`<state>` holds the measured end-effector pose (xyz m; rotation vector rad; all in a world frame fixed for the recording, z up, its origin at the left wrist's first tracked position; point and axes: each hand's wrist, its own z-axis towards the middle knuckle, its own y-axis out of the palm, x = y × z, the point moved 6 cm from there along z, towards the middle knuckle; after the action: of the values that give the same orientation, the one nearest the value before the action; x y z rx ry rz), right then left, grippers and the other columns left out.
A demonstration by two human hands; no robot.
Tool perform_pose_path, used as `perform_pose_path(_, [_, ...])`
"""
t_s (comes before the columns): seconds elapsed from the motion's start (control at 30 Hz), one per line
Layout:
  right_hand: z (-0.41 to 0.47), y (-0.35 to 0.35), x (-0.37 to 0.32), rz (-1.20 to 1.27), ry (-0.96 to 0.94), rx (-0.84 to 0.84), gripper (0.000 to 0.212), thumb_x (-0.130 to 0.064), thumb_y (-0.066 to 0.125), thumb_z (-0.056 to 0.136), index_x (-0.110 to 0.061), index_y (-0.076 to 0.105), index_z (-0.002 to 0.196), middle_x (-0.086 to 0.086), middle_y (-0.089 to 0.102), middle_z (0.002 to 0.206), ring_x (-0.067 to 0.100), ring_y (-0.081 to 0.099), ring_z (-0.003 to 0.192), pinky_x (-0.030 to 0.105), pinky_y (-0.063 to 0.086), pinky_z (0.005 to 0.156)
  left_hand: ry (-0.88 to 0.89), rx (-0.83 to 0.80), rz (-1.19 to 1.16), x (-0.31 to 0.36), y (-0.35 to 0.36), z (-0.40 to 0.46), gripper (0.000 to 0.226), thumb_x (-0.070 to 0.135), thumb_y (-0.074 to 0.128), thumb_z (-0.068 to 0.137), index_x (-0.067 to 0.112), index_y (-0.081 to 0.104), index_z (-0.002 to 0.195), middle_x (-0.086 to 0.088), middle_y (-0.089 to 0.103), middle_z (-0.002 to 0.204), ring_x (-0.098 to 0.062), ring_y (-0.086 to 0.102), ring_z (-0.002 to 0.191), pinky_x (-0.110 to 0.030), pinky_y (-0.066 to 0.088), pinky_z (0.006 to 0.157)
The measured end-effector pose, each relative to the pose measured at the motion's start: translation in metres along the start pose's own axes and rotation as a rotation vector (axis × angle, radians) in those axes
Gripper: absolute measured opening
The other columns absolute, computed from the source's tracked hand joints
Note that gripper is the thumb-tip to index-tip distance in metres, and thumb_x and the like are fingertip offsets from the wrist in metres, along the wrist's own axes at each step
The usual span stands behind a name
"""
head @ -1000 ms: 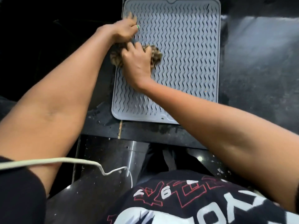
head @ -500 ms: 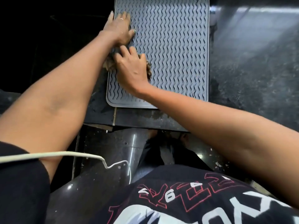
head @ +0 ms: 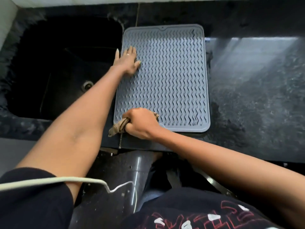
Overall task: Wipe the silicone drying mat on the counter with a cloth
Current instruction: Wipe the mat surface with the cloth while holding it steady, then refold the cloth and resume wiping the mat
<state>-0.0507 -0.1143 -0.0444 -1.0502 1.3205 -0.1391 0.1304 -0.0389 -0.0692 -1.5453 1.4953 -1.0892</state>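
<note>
A grey silicone drying mat (head: 171, 76) with wavy ridges lies flat on the dark counter. My left hand (head: 128, 61) rests palm down on the mat's left edge, fingers spread, holding nothing. My right hand (head: 142, 123) is closed around a bunched brown cloth (head: 118, 127) at the mat's near left corner. Part of the cloth sticks out to the left over the counter, and a bit shows past my knuckles on the mat.
A black sink (head: 62, 68) with a drain sits directly left of the mat. Speckled dark counter (head: 255, 96) stretches to the right. The counter's front edge (head: 142, 147) runs just below my right hand. A white cable (head: 66, 180) crosses my left arm.
My right hand has dragged the cloth down the mat's left side to its near left corner. My left hand stays flat on the left edge. The camera has tilted up, revealing the sink.
</note>
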Motion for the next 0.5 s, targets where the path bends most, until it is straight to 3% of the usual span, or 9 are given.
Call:
perform_pose_path(0.1, [0.009, -0.039, 0.019, 0.464, 0.21, 0.134, 0.012, -0.029, 0.058, 0.075, -0.018, 0.059, 0.08, 0.009, 0.067, 0.078, 0.029, 0.063, 0.075, 0.042, 0.054, 0.068, -0.035, 0.094, -0.262, -0.001, -0.012, -0.01, 0.047, 0.037, 0.035, 0.101, 0.017, 0.041, 0.144, -0.008, 0.021, 0.159, -0.021, 0.012, 0.149, -0.046, -0.011, 0.117])
perform_pose_path(0.17, [0.015, -0.07, 0.033, 0.704, 0.301, 0.226, 0.013, -0.022, 0.055, 0.073, -0.02, 0.047, 0.083, 0.008, 0.061, 0.081, 0.025, 0.06, 0.073, 0.042, 0.054, 0.064, -0.028, 0.131, -0.596, 0.004, -0.023, -0.024, 0.039, 0.033, 0.038, 0.102, 0.015, 0.058, 0.13, -0.008, 0.046, 0.146, -0.018, 0.036, 0.14, -0.031, 0.014, 0.115])
perform_pose_path(0.23, [0.025, -0.1, 0.048, 0.868, 0.381, 0.256, 0.017, -0.009, 0.05, 0.07, -0.016, 0.043, 0.083, 0.009, 0.056, 0.085, 0.023, 0.056, 0.072, 0.035, 0.05, 0.057, 0.041, -0.111, -1.009, 0.021, -0.025, -0.041, 0.046, 0.04, 0.032, 0.103, 0.013, 0.062, 0.123, -0.008, 0.059, 0.134, -0.015, 0.055, 0.12, -0.023, 0.04, 0.098])
perform_pose_path(0.33, [0.036, -0.128, 0.065, 1.11, 0.484, 0.208, 0.034, -0.006, 0.051, 0.071, 0.002, 0.054, 0.104, 0.022, 0.064, 0.106, 0.035, 0.063, 0.092, 0.042, 0.055, 0.076, 0.113, -0.423, -1.402, 0.041, -0.031, -0.066, 0.059, 0.065, 0.027, 0.093, 0.027, 0.064, 0.118, -0.001, 0.067, 0.119, -0.016, 0.064, 0.107, -0.04, 0.051, 0.095])
perform_pose_path(0.37, [0.036, -0.134, 0.068, 1.164, 0.495, 0.191, 0.038, -0.007, 0.05, 0.076, 0.004, 0.054, 0.113, 0.022, 0.064, 0.112, 0.034, 0.063, 0.096, 0.042, 0.055, 0.081, 0.144, -0.443, -1.457, 0.045, -0.033, -0.071, 0.06, 0.067, 0.029, 0.091, 0.027, 0.062, 0.122, 0.0, 0.067, 0.118, -0.017, 0.065, 0.107, -0.043, 0.052, 0.094])
perform_pose_path(0.4, [0.036, -0.138, 0.07, 1.194, 0.489, 0.193, 0.037, -0.009, 0.05, 0.081, 0.004, 0.055, 0.115, 0.02, 0.065, 0.112, 0.031, 0.064, 0.095, 0.035, 0.056, 0.076, 0.167, -0.433, -1.491, 0.047, -0.034, -0.073, 0.059, 0.065, 0.032, 0.092, 0.025, 0.059, 0.125, -0.001, 0.066, 0.119, -0.018, 0.065, 0.107, -0.043, 0.053, 0.094])
perform_pose_path(0.47, [0.038, -0.146, 0.074, 1.211, 0.455, 0.247, 0.028, -0.012, 0.053, 0.086, -0.002, 0.056, 0.112, 0.015, 0.066, 0.106, 0.025, 0.064, 0.09, 0.026, 0.055, 0.066, 0.157, -0.324, -1.476, 0.049, -0.035, -0.074, 0.044, 0.05, 0.044, 0.095, 0.021, 0.055, 0.127, -0.002, 0.066, 0.115, -0.019, 0.065, 0.103, -0.041, 0.055, 0.09])
perform_pose_path(0.5, [0.039, -0.149, 0.076, 1.198, 0.442, 0.285, 0.027, -0.013, 0.056, 0.087, -0.004, 0.055, 0.113, 0.013, 0.065, 0.105, 0.024, 0.063, 0.092, 0.029, 0.055, 0.07, 0.125, -0.244, -1.448, 0.048, -0.037, -0.073, 0.036, 0.04, 0.051, 0.095, 0.019, 0.056, 0.124, -0.001, 0.068, 0.111, -0.018, 0.066, 0.1, -0.039, 0.057, 0.086])
